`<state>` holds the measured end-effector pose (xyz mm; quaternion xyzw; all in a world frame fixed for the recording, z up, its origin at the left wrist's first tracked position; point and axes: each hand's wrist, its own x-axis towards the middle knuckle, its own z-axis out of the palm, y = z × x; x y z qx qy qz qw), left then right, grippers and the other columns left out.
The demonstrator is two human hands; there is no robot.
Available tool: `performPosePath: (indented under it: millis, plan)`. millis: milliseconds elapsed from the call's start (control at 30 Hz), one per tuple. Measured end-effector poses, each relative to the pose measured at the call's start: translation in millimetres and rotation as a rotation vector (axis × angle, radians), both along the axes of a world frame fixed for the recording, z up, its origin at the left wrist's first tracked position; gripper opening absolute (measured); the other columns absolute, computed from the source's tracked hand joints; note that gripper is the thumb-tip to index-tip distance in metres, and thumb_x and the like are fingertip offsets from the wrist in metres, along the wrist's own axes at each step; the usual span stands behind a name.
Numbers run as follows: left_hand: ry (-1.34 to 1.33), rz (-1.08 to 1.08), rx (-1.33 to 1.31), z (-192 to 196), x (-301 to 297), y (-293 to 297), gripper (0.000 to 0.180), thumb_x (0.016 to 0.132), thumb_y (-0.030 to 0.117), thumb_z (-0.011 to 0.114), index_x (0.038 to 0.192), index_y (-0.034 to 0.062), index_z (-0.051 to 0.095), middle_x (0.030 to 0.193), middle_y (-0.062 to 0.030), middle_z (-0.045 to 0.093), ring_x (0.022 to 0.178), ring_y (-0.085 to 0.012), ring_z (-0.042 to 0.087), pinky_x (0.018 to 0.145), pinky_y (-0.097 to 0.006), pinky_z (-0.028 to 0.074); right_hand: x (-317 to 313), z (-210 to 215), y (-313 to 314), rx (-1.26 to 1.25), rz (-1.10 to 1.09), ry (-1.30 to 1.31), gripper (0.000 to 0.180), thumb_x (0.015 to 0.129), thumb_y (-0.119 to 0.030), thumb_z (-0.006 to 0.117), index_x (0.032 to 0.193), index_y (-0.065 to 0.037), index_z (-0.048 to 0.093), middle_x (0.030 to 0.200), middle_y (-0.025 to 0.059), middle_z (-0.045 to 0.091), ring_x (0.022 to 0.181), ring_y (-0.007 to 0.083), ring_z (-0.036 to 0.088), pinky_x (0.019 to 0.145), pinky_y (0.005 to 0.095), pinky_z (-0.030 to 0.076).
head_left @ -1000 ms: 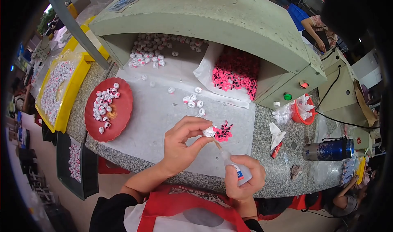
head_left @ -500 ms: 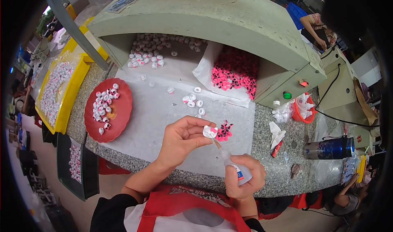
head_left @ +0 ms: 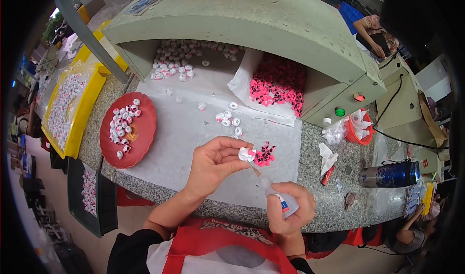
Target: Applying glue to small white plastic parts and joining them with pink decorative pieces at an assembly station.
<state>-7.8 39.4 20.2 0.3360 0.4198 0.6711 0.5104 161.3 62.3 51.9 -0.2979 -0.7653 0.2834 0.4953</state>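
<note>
A worker's left hand [head_left: 210,165] pinches a small, rounded white piece with pink patches [head_left: 245,154] between thumb and fingers above a pale, flat paper sheet [head_left: 179,133], while the right hand [head_left: 298,210] grips a translucent, soft-looking plastic squeeze bottle [head_left: 277,194] to the near right. The bottle's long axis slants from near right to far left, its narrow, tan nozzle [head_left: 256,172] aimed at the piece's near edge; whether tip and piece touch is too fine to tell. The piece lies at the left fingertips, far and left of the right-hand grip, with the left hand the nearer to it. Just right of the piece sits a loose cluster of small, pink-and-black bits [head_left: 266,155]; farther left rests a red, scalloped plate [head_left: 143,145] of similar white pieces [head_left: 119,128].
</note>
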Motion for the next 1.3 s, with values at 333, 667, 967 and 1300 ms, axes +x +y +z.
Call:
performPosePath:
  millis: [333,667,967,1300]
  plan:
    - [0.027,0.038,-0.049,-12.1,-4.1,1.8,0.032,0.070,-0.012,0.060,0.100,-0.0057,0.051,0.098,-0.0150,0.059,0.090,-0.0191,0.059,0.076,-0.026,0.049,4.2,-53.6,64.4,-0.872,-0.154,0.393,0.026,0.069,-0.011,0.059,0.090,0.003,0.055,0.059,0.0045,0.053,0.059,0.0152,0.058,0.049,0.0216,0.044]
    - [0.042,0.014,-0.078,-14.2,-0.3,-3.3,0.030,0.071,-0.011,0.060,0.100,-0.0050,0.051,0.094,-0.0138,0.060,0.087,-0.0176,0.060,0.073,-0.025,0.050,-24.8,-114.0,118.8,-0.380,-0.246,-0.955,0.030,0.061,-0.023,0.068,0.082,-0.003,0.063,0.071,0.0160,0.063,0.065,0.0242,0.062,0.062,0.0340,0.048]
    - [0.117,0.017,-0.085,-20.4,8.1,3.5,0.035,0.074,-0.009,0.059,0.107,-0.0033,0.051,0.093,-0.0095,0.059,0.085,-0.0147,0.060,0.072,-0.022,0.050,2.5,-58.5,81.3,-0.877,-0.062,0.193,0.010,0.075,-0.002,0.060,0.083,0.003,0.061,0.068,0.0070,0.061,0.060,0.0111,0.058,0.047,0.0217,0.045]
    - [0.344,0.127,0.033,-22.1,13.8,2.8,0.033,0.071,-0.009,0.061,0.103,0.0004,0.058,0.099,-0.0087,0.053,0.089,-0.0158,0.058,0.075,-0.024,0.052,-0.6,-19.9,41.0,-0.588,0.232,-0.034,0.015,0.070,0.002,0.065,0.085,0.000,0.064,0.068,0.0045,0.060,0.057,0.0072,0.054,0.050,0.0187,0.044]
